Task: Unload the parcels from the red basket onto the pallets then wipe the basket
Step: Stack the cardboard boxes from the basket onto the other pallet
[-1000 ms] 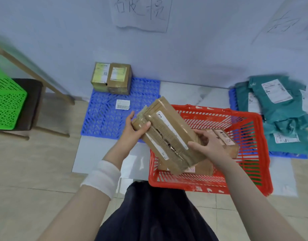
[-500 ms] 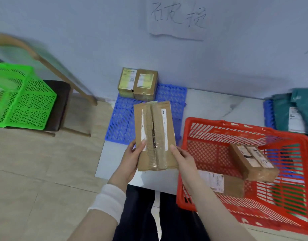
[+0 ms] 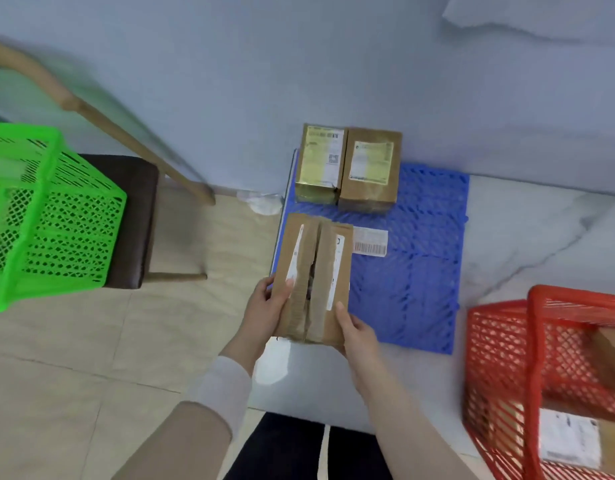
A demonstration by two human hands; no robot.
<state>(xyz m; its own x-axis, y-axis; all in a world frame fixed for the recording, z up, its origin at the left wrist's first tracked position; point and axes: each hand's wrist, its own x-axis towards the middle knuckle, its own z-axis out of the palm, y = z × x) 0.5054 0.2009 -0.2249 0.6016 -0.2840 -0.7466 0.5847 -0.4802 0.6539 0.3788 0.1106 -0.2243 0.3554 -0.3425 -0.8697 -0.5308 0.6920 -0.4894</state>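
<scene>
Left hand (image 3: 264, 308) and right hand (image 3: 356, 332) grip a taped cardboard parcel (image 3: 313, 277) over, perhaps touching, the blue pallet (image 3: 427, 271).

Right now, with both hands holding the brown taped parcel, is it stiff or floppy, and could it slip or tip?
Probably stiff: the brown taped parcel shows straight edges though the left hand and right hand hold only its near end. Its glossy tape may be slippery. Laid flat on the blue pallet, it looks unlikely to tip.
</scene>
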